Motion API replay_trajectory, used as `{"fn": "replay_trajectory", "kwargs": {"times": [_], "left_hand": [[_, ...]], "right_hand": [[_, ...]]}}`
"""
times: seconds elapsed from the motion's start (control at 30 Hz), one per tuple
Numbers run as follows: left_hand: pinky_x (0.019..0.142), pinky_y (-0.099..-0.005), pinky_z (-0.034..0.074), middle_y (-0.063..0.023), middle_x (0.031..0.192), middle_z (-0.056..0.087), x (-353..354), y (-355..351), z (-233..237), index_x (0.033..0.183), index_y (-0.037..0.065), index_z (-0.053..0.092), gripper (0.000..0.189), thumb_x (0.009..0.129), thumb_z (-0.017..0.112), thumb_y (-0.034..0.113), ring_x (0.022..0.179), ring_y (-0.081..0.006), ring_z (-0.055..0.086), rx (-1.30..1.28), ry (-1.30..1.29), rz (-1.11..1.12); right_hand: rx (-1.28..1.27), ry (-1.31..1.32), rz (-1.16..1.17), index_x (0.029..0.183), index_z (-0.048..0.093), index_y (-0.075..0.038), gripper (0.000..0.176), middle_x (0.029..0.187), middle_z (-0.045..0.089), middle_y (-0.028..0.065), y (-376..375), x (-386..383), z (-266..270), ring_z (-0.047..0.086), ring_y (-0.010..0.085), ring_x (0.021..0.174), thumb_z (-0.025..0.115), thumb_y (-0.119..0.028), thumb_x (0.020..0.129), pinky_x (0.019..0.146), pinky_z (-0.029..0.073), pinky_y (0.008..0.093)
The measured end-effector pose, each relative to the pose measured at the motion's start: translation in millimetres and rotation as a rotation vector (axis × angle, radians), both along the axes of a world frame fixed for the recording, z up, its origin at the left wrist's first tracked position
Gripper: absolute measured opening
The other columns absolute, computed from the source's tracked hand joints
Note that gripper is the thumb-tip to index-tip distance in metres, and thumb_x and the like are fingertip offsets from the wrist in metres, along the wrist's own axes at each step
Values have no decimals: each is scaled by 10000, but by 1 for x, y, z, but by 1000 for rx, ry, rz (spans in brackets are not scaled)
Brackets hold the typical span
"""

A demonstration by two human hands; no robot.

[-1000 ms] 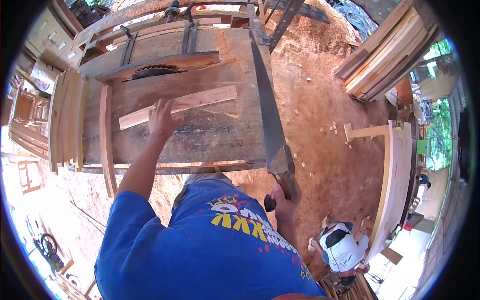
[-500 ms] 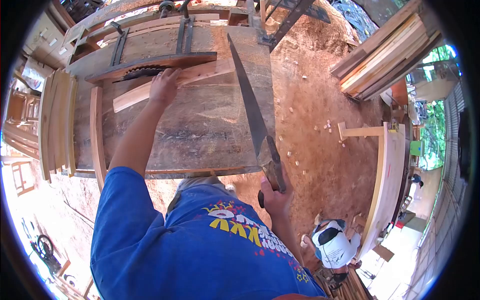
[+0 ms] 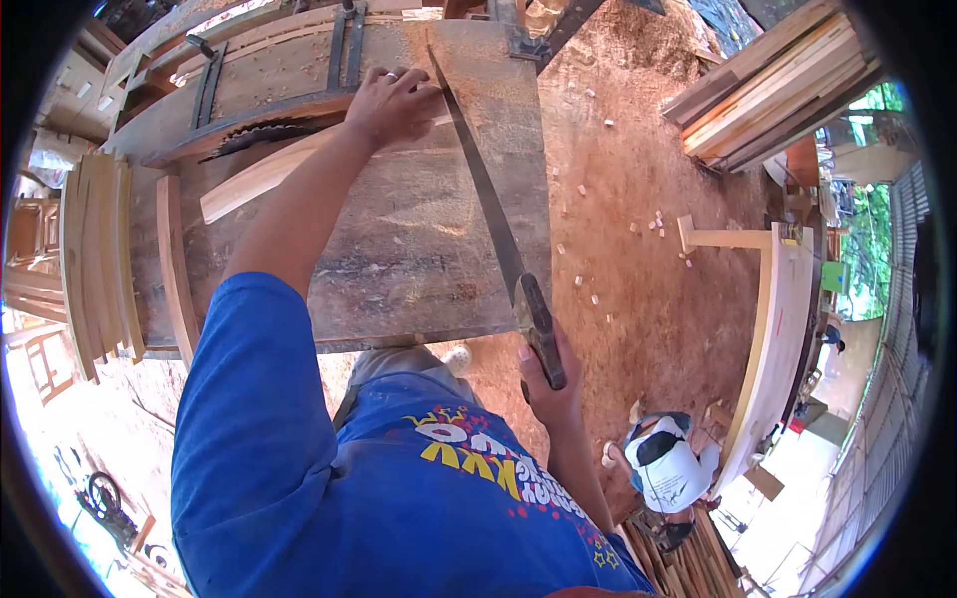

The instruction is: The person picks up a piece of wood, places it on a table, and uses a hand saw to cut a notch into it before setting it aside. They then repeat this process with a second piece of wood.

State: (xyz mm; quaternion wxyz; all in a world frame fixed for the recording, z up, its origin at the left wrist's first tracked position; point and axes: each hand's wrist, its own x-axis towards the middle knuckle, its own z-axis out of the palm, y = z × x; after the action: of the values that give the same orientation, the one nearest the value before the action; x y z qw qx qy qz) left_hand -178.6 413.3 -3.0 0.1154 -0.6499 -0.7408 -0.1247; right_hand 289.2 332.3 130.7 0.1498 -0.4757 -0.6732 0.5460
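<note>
A handsaw (image 3: pixel 485 184) is in my right hand (image 3: pixel 554 387), its fingers wrapped round the handle near the table's front edge. The long blade slants up and left across the wooden worktable (image 3: pixel 399 254). My left hand (image 3: pixel 397 108) grips over the far end of a curved wooden piece (image 3: pixel 249 186), fingers bent, a ring on one of them. The blade passes just right of these fingers, beside the end of the piece. My left forearm hides the middle of the wood. A toothed circular saw blade (image 3: pixel 261 137) lies behind the piece, along a dark wooden bar (image 3: pixel 184 148).
Long boards (image 3: pixel 98 254) lean at the table's left side, near a wooden strip (image 3: pixel 174 259). Stacked planks (image 3: pixel 773 85) stand back right. A person in a white shirt (image 3: pixel 670 468) is low right, near a long pale bench (image 3: pixel 776 339). Wood offcuts dot the floor.
My left hand has slid along the wooden piece, up and right to its far end by the saw. The handsaw stays in my right hand, its tip shifted slightly left.
</note>
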Motion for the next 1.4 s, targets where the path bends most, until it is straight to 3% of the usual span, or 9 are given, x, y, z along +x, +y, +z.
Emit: {"fn": "replay_trajectory", "kwargs": {"times": [0.1, 0.2, 0.23, 0.67, 0.77, 0.87, 1.07, 1.3, 1.4], "left_hand": [[981, -444, 472, 33, 1253, 637, 0, 0, -9, 1323, 354, 729, 533, 806, 838, 429, 1173, -212, 658, 68, 37, 9], [987, -434, 471, 48, 1266, 632, -5, 1, -17, 1288, 363, 747, 488, 815, 826, 452, 1169, -202, 656, 111, 47, -11], [1054, -454, 461, 43, 1285, 614, -7, 0, -18, 1284, 386, 714, 467, 845, 793, 523, 1219, -213, 656, 34, 63, 7], [1031, -445, 478, 61, 1303, 654, -3, 0, -14, 1345, 394, 756, 503, 854, 808, 489, 1194, -197, 656, 15, 103, 36], [923, -503, 448, -2, 1113, 658, 4, 3, -3, 1147, 304, 780, 425, 768, 844, 487, 1094, -263, 639, 48, 47, 6], [925, -494, 463, -8, 1199, 622, -1, 1, -8, 1358, 379, 691, 666, 719, 857, 468, 1100, -261, 638, 13, 94, -1], [938, -507, 463, -2, 1193, 624, -3, 1, -6, 1330, 379, 713, 633, 721, 859, 475, 1089, -270, 635, 80, 97, -37], [928, -518, 470, -2, 1206, 627, -2, 2, -2, 1316, 395, 716, 626, 711, 860, 472, 1103, -273, 628, 39, 97, -29], [959, -497, 473, 16, 1241, 635, 0, 3, -8, 1331, 395, 728, 584, 763, 838, 475, 1135, -252, 636, 27, 123, -1]], "right_hand": [[-69, 38, -54, 1513, 559, 46, 562, 969, 721, 55, 4, 2, 3, 620, 88, 848, 748, -154, 1022, 775, 528, 274], [9, 22, -2, 1509, 556, 57, 564, 1010, 746, 81, 7, 3, 12, 654, 104, 867, 749, -139, 1017, 789, 548, 286], [65, 11, 35, 1508, 555, 60, 563, 1024, 753, 91, 11, 1, 12, 666, 109, 874, 749, -134, 1015, 793, 554, 291], [137, 60, 120, 1534, 529, 39, 582, 1006, 756, 96, 35, -25, -14, 674, 104, 842, 753, -155, 1033, 756, 547, 275], [120, 58, 130, 1535, 523, 42, 587, 1007, 759, 100, 32, -20, -12, 698, 119, 848, 751, -154, 1031, 755, 557, 282], [70, 28, 121, 1534, 519, 48, 589, 1022, 763, 109, 24, -5, 0, 720, 138, 870, 742, -142, 1024, 770, 569, 294], [143, -32, 159, 1526, 521, 45, 582, 1030, 754, 117, 13, 16, 17, 724, 152, 891, 726, -135, 1012, 793, 580, 319], [96, 118, 131, 1522, 523, -10, 519, 904, 690, 77, 73, -106, -22, 703, 144, 757, 694, -141, 1049, 706, 572, 319], [30, 70, 141, 1520, 516, -5, 516, 892, 683, 76, 71, -105, -11, 697, 143, 726, 688, -127, 1049, 706, 575, 314]]}}
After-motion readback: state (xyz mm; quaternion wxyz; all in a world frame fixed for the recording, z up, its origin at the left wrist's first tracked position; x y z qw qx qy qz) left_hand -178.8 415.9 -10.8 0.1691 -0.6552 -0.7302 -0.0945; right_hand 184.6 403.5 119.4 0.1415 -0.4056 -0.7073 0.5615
